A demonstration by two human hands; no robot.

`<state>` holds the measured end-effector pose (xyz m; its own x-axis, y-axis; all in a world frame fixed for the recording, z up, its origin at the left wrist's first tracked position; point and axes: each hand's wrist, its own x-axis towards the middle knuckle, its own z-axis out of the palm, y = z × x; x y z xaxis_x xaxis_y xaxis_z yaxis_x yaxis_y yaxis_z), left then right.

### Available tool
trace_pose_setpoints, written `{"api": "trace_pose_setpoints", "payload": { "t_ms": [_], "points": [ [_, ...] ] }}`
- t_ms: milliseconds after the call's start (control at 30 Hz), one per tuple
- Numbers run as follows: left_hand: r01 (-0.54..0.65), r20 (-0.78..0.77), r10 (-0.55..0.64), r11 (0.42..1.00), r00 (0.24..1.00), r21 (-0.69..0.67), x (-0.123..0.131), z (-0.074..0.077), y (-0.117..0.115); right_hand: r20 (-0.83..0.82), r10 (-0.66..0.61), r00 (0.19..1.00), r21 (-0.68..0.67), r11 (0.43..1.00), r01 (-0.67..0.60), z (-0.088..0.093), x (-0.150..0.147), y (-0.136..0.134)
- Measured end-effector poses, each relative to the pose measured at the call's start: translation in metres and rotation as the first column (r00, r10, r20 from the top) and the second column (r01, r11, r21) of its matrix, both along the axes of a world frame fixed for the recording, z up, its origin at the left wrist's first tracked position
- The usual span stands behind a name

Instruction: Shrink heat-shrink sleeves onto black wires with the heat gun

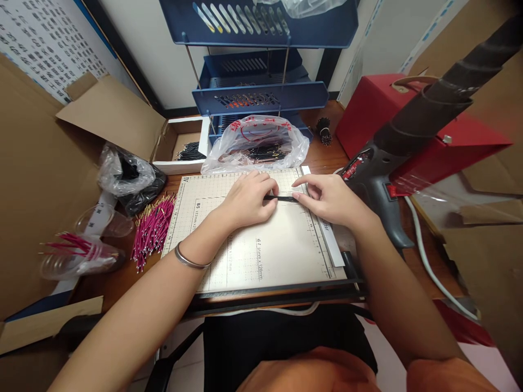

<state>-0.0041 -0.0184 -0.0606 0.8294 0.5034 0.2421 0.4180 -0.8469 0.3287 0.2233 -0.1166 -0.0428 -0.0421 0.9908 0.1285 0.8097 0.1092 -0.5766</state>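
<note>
A thin bundle of black wires (286, 198) lies across the upper part of a cream paper trimmer board (241, 245) printed with grid lines and size marks. My left hand (251, 198) is closed on the bundle, fingers curled over it, and rests on the board. At the bundle's right end is my right hand (327, 198); its thumb tip touches or nearly touches the wire ends, and the index finger is stretched out apart from the thumb. The trimmer's white strip (333, 245) runs along the right side, partly behind my right hand.
Behind the board sit a clear plastic bag (257, 141) of black wires and a blue rack (261, 98). Magenta wires (153, 228) and a plastic cup (81, 256) are on the left. A heat gun (388, 185) and red box (368, 109) stand right.
</note>
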Motion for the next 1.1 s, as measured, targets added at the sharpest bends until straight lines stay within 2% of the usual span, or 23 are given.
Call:
{"api": "trace_pose_setpoints", "payload": {
  "t_ms": [167, 1100],
  "points": [
    [0.045, -0.009, -0.046, 0.998, 0.999, -0.045, -0.0001, 0.0029, 0.0, 0.001, 0.005, 1.0, 0.007, 1.0, -0.005, -0.0016, 0.0008, 0.0001],
    [0.056, 0.011, -0.055, 0.995, 0.998, -0.08, -0.002, 0.004, 0.0, -0.03, -0.022, 0.999, 0.005, 1.0, 0.022, -0.0012, 0.0003, 0.0005]
  ]
}}
